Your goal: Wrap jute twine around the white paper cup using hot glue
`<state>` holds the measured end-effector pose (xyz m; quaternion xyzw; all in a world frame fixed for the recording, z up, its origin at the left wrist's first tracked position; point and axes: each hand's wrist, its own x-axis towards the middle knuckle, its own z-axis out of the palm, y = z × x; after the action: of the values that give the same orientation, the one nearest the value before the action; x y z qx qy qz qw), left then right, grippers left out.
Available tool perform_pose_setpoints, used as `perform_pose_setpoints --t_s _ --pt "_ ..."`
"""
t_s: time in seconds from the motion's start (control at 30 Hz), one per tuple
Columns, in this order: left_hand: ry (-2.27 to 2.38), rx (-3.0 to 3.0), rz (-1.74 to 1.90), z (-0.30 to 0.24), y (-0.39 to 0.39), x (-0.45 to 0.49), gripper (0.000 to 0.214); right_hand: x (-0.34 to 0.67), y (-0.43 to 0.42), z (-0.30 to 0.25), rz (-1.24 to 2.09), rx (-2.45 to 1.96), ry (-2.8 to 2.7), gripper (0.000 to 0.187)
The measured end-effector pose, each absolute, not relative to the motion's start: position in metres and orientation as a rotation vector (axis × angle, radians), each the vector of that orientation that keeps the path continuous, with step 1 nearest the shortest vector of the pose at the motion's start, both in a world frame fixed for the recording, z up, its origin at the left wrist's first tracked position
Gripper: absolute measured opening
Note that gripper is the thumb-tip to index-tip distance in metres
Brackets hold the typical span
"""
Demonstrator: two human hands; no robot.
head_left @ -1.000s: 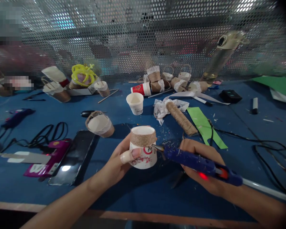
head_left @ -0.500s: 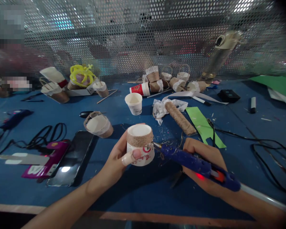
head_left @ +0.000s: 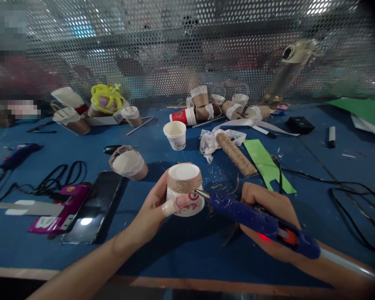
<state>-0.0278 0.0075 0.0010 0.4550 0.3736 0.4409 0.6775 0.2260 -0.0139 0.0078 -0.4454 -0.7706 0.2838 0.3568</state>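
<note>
My left hand [head_left: 157,202] is closed around an upside-down paper cup [head_left: 190,205], with the thumb across its printed side. A band of brown twine [head_left: 184,183] is wound around the cup near its base, which faces up. In my right hand [head_left: 270,204] is a blue hot glue gun [head_left: 246,214] with a red light glowing on it and a glue stick [head_left: 346,262] coming out of its back. Its metal nozzle is at the cup's side, by the lower edge of the twine; I cannot tell whether it touches.
Behind the cup stand a white paper cup [head_left: 175,136] and a twine roll [head_left: 235,155]. A small twine-wrapped basket [head_left: 129,163], a phone [head_left: 93,208] and a purple glue gun [head_left: 62,208] lie to the left. Cords [head_left: 346,196] run at right; a perforated metal panel [head_left: 162,50] closes the back.
The glue gun's nozzle has shifted slightly left and down along the twine's lower edge. My left hand and the cup have moved a touch to the right.
</note>
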Motion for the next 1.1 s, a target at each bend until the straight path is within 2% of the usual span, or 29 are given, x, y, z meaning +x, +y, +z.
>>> perform_pose_setpoints --t_s 0.2,0.6,1.1 --pt "0.804 1.009 1.027 -0.0035 0.0068 -0.03 0.053 0.2243 -0.0091 0.0047 0.786 -1.119 -1.878 0.034" --pt "0.835 1.006 0.969 -0.002 0.0079 -0.0279 0.058 0.2237 -0.0134 0.0075 0.753 -1.154 -1.939 0.035" --pt "0.901 0.958 0.99 -0.007 0.0074 -0.0305 0.058 0.2233 -0.009 0.0109 0.883 -1.218 -1.882 0.034"
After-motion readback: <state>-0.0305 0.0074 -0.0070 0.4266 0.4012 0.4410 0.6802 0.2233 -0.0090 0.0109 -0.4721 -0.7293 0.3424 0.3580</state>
